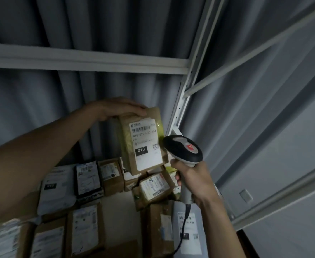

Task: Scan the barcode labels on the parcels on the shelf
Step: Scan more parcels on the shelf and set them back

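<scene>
I am gripping the parcel (141, 140) by its top with my left hand (115, 108), raised above the shelf's (119, 211) back edge, while my right hand (192, 181) is clasping the scanner (183, 151) just beside its label (146, 144).

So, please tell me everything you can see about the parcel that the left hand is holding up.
The raised parcel is a brown cardboard box with yellowish tape. It is upright, slightly tilted, above the other parcels. Its white label faces the camera, showing a barcode, "010-010" and a black "010" block. The left hand grips its top; the scanner in the right hand sits beside it.
</scene>
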